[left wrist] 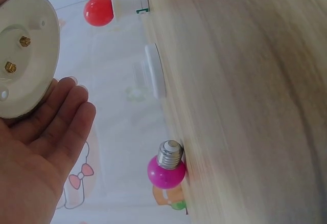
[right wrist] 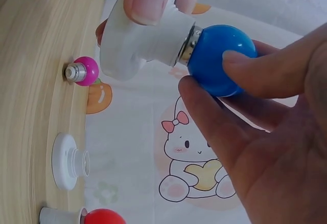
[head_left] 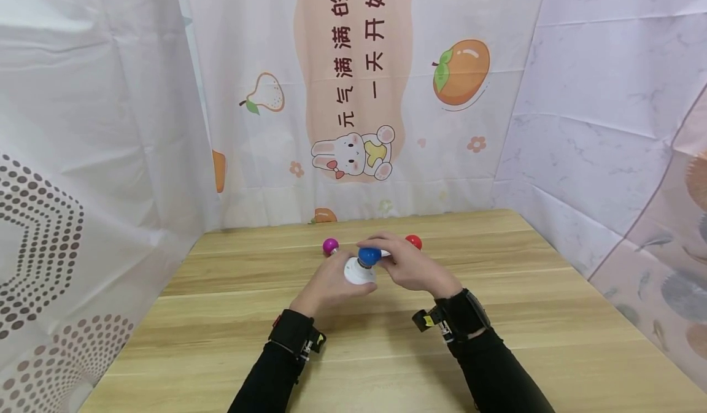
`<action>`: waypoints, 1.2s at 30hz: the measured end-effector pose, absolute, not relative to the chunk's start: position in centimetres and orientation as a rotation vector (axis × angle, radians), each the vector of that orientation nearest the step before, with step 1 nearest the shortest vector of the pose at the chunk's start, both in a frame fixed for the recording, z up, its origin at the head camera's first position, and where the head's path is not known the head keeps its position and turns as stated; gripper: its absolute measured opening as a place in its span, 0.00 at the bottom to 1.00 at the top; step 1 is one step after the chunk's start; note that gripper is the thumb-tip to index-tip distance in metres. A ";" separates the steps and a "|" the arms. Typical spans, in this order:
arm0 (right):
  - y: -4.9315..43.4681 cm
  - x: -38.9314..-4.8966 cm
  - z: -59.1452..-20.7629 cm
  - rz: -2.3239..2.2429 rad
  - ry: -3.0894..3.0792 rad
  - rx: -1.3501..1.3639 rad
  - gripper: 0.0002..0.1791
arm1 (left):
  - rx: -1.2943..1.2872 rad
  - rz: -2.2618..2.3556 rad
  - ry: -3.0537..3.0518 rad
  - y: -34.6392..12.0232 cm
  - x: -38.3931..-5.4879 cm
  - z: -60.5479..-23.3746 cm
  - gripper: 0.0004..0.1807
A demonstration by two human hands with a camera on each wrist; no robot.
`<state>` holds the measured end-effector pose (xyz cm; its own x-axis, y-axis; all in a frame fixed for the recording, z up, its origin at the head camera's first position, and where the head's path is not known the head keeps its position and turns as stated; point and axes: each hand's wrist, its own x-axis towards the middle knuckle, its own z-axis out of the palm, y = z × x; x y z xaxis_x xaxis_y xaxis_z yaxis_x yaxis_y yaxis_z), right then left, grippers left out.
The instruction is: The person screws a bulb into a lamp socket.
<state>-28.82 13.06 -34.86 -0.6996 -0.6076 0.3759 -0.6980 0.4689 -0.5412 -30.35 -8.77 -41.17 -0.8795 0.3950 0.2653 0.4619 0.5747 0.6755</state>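
My left hand (head_left: 331,283) grips a white lamp socket (head_left: 356,274) by its round base, raised over the table. The left wrist view shows the base's underside (left wrist: 31,55) with two brass screws. With thumb and fingers, my right hand (head_left: 413,267) pinches a blue bulb (right wrist: 219,58) at the socket's mouth. Part of the bulb's metal screw cap (right wrist: 190,46) still shows between the blue globe and the socket, which tilts in the right wrist view.
On the wooden table (head_left: 248,308) behind my hands lies a loose magenta bulb (head_left: 330,245). Another white socket (right wrist: 64,161), without a bulb, stands beside it. Further right, a red bulb (head_left: 414,241) sits in a third white socket (left wrist: 126,3). Printed curtains (head_left: 248,155) hang behind and at both sides.
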 end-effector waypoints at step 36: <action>12.1 -29.1 -35.4 1.202 -2.584 1.003 0.25 | -0.764 -1.196 -2.709 -8.6 -30.4 -41.1 0.39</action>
